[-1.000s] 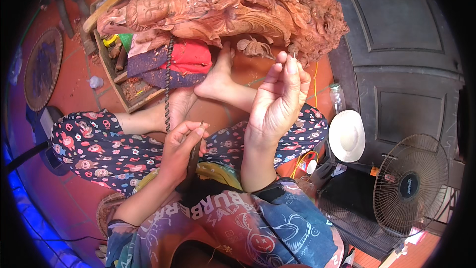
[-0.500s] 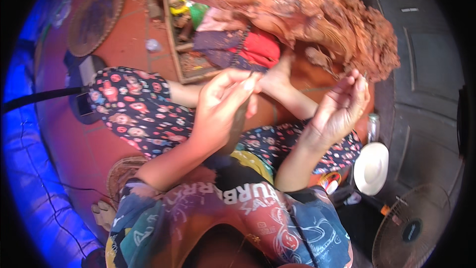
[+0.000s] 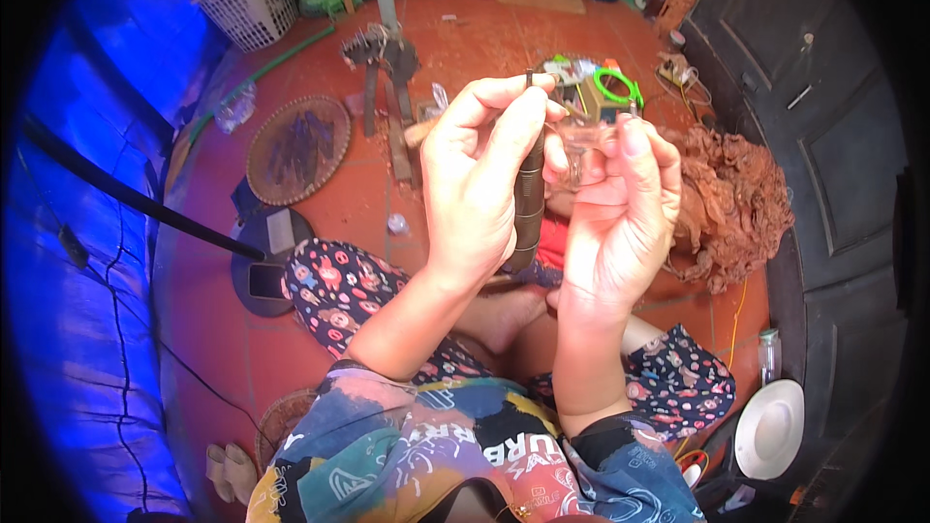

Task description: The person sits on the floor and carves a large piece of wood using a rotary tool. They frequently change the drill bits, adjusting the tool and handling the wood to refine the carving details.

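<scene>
My left hand [image 3: 470, 189] is raised in front of me, wrapped round a dark, slim, pen-like handpiece [image 3: 529, 189] with a narrow tip pointing up. Close to its right, my right hand [image 3: 615, 223] has thumb and fingers pinched together. A tiny dark tip [image 3: 634, 108] shows at those fingertips; its kind is too small to make out. Beyond the right hand lies a large reddish-brown carved wood piece [image 3: 736, 203], partly hidden by that hand. A red cloth [image 3: 552, 242] shows between my wrists.
On the tiled floor at left lies a round woven tray [image 3: 254, 165] with dark strips in it. A bright green ring-shaped thing [image 3: 617, 87] is ahead. A white dish [image 3: 770, 426] and glass jar [image 3: 769, 356] stand by the dark door [image 3: 843, 232]. A black cable [image 3: 145, 203] crosses the left.
The view has tilted up and shows more floor ahead. Both hands appear higher and closer together, the handpiece now upright and plainly seen in my left hand.
</scene>
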`<state>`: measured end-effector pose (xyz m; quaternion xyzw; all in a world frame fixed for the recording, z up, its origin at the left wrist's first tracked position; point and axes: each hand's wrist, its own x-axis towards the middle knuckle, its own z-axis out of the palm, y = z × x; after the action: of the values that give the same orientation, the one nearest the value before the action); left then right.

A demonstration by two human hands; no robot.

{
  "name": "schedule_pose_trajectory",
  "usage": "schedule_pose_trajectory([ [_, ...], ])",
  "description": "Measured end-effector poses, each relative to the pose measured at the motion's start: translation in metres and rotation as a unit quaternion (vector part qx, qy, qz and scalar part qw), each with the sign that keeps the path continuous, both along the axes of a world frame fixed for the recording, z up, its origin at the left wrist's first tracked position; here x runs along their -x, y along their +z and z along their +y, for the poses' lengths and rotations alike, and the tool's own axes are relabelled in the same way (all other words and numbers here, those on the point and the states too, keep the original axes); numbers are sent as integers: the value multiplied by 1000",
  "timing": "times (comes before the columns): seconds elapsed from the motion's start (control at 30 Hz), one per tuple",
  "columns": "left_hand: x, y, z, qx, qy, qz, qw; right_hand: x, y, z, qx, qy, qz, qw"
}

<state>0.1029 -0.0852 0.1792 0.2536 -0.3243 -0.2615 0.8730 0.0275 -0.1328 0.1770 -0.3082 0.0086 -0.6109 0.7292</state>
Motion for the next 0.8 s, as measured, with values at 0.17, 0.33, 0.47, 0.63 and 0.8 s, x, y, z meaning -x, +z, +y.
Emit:
schedule_pose_trajectory([
  [0.17,-6,31,-13,65,36,-54,996,-19,34,2,-9,86,-61,994],
  [0.33,-11,70,-19,114,60,-97,987,-31,68,-3,41,92,-106,989],
  [0.47,-9,103,-22,143,87,-118,979,-35,99,0,58,68,-131,987],
  [0.63,-7,117,-25,158,100,-128,974,-37,111,2,90,46,-143,985],
  [0.8,-6,121,-23,153,122,-149,969,-37,118,4,89,32,-136,986],
])
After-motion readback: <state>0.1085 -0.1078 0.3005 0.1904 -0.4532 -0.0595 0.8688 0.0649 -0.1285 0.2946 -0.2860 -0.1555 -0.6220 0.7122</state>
